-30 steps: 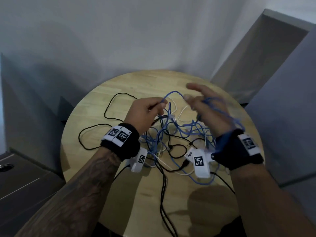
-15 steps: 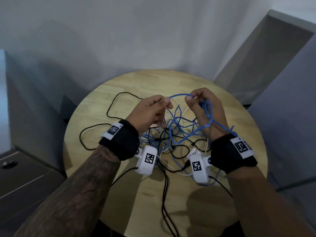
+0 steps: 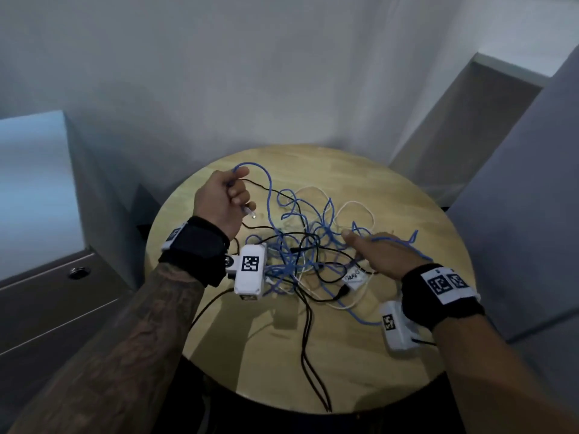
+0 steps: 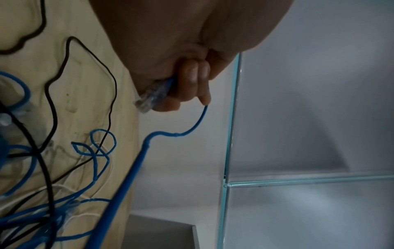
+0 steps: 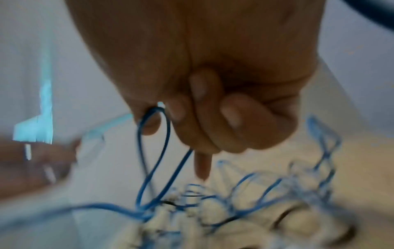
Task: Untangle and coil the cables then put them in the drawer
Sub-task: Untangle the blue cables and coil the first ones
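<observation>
Round wooden table (image 3: 360, 355) sits in a corner between grey walls; a dark cabinet with a drawer front (image 3: 56, 292) stands to its left, drawer closed as far as the head view shows. Cable tangle (image 3: 307, 245) lies mid-table: blue cable (image 3: 269, 195) looped through black cable (image 3: 308, 333) and white cable (image 3: 354, 205), all still knotted together, nothing coiled. Black cable trails off the near table edge. A white paper tag (image 3: 355, 275) lies in the tangle near the right hand. Left hand (image 3: 221, 200) is raised above the table's left side, fingers curled tight round the blue cable close to its end; the clear plug (image 4: 147, 99) sticks out below the fist, and the cable arcs from the top of the fist back down into the pile. Right hand (image 3: 380, 256) is low at the tangle's right side, fingers (image 5: 213, 118) curled, a blue loop hooked round the index finger; right wrist view is blurred, so grip detail is coarse.
</observation>
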A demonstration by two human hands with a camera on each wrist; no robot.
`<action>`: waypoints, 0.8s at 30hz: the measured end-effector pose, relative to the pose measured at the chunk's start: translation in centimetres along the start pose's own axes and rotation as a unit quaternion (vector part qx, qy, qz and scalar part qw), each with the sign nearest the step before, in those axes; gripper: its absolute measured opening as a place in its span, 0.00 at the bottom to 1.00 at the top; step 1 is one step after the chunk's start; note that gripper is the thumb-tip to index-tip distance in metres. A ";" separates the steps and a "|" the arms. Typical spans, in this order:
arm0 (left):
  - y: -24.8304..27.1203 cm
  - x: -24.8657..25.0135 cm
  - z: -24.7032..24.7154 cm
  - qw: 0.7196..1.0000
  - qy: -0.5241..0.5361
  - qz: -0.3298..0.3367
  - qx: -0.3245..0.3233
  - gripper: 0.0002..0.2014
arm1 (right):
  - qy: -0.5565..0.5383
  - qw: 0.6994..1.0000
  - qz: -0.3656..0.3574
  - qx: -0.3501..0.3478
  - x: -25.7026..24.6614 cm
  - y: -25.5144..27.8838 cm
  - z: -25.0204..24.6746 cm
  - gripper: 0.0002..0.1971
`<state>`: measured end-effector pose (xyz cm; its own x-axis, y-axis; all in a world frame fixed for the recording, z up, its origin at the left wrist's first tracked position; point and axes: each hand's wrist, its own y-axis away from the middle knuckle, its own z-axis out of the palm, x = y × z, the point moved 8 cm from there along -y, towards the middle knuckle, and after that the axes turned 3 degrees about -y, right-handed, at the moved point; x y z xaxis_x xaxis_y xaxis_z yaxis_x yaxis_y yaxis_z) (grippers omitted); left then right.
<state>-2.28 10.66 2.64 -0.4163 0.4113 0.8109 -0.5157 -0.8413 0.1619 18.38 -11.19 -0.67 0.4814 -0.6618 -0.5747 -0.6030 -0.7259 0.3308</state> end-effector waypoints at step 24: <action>6.7 -3.1 8.8 0.946 -0.197 -0.033 -0.255 0.11 | -0.305 0.907 -0.279 0.082 -10.4 3.0 -1.7 0.09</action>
<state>2.14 0.63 6.16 -0.1101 0.2103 0.9714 -0.8670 -0.4982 0.0096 12.65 -6.81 7.61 0.3293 0.0624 -0.9422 -0.4843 -0.8454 -0.2252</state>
